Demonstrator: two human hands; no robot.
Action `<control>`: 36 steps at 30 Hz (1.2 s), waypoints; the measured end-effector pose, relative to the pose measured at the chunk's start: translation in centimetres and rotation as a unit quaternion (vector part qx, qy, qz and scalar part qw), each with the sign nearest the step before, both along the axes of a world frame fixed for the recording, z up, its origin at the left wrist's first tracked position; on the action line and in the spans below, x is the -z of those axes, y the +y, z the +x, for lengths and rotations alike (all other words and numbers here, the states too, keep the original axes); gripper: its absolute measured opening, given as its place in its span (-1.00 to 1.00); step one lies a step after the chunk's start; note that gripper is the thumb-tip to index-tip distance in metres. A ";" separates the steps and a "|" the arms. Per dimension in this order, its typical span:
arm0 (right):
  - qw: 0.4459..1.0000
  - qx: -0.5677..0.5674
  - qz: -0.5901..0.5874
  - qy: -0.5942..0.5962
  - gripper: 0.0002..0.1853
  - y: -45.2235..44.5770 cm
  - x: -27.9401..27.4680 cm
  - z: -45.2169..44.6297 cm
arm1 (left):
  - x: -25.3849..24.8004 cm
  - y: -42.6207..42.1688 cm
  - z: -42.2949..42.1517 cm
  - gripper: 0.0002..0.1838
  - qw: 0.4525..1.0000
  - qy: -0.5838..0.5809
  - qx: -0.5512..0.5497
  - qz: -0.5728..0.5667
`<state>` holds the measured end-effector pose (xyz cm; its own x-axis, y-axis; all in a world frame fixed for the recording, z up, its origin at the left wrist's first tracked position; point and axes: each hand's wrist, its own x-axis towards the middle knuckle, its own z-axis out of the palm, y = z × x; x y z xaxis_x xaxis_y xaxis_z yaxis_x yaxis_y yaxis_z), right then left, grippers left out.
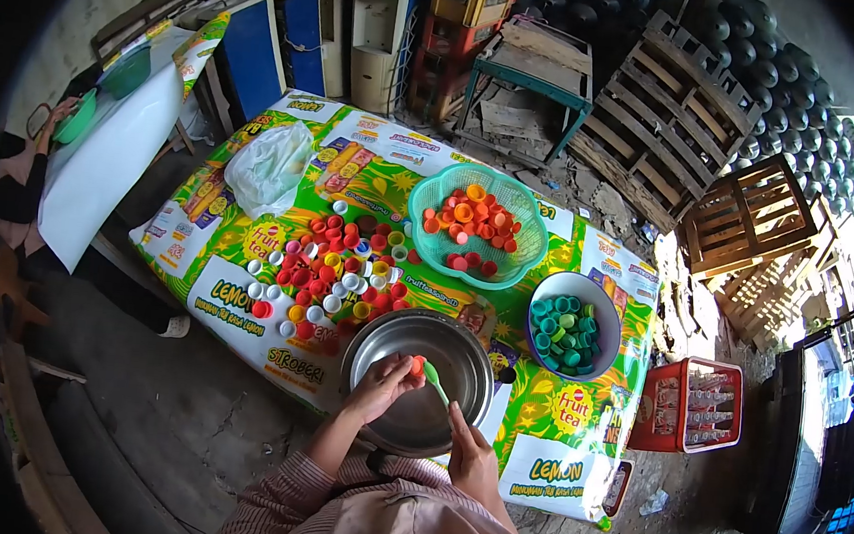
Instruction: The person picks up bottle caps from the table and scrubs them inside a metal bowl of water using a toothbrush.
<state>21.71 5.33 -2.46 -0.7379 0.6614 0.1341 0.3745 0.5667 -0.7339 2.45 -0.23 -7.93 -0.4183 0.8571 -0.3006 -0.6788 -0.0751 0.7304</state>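
Note:
My left hand (381,389) is closed around an orange-red bottle cap (418,368) above a wide metal basin (485,357). My right hand (472,459) grips the handle of a slim light-green tool (438,384), possibly a toothbrush. Its far end meets the cap, and its exact kind is too small to make out. Loose red, white and yellow bottle caps (328,277) lie spread beyond the basin. Orange and red caps (463,213) sit in a turquoise plastic basket (424,239). Green caps (564,335) fill part of a white bowl (607,319) on the right.
A crumpled plastic bag (269,166) rests on the printed table cover (556,408). A red bottle crate (689,405) stands on the floor to the right. Wooden pallets (664,120) lean behind. Another person (27,185) handles a green basin (76,119) at far left.

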 end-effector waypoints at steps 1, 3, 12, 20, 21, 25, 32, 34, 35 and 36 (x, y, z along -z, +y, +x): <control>1.000 -0.022 0.004 -0.014 -0.43 -0.1 0.0 0.0 | -0.2 0.1 0.0 -0.71 1.000 0.023 0.005 0.017; 1.000 -0.001 0.008 -0.013 -0.41 0.1 0.7 0.1 | -0.3 -0.3 -0.3 -0.76 0.989 0.141 0.032 -0.027; 0.996 0.047 0.009 -0.081 -0.40 1.1 0.8 1.7 | -4.6 -1.1 0.1 -0.68 0.757 0.633 0.120 -0.112; 1.000 0.021 0.011 -0.015 -0.47 1.4 -0.2 2.5 | -7.0 -0.7 -0.6 -0.71 0.777 0.604 0.167 -0.060; 0.998 0.005 0.017 -0.068 -0.47 1.3 0.1 2.6 | -5.1 -1.3 -1.1 -0.71 0.687 0.673 0.240 -0.130; 0.996 0.029 0.027 -0.082 -0.49 0.8 -0.6 2.8 | -6.4 -1.2 -0.4 -0.77 0.766 0.624 0.145 -0.048; 0.996 0.042 0.015 -0.079 -0.54 0.3 0.7 2.7 | -6.4 -0.2 -2.7 -0.75 0.849 0.487 0.199 -0.050; 0.994 0.030 -0.003 -0.106 -0.54 0.3 0.8 2.5 | -5.7 1.1 -5.1 -0.66 0.890 0.407 0.206 -0.029; 0.986 0.044 -0.015 -0.159 -0.54 0.2 0.7 2.3 | -5.9 2.6 -6.2 -0.61 0.910 0.372 0.181 0.010; 0.986 0.047 -0.015 -0.156 -0.54 0.1 0.6 2.3 | -5.5 4.2 -7.9 -0.57 0.896 0.404 0.183 0.006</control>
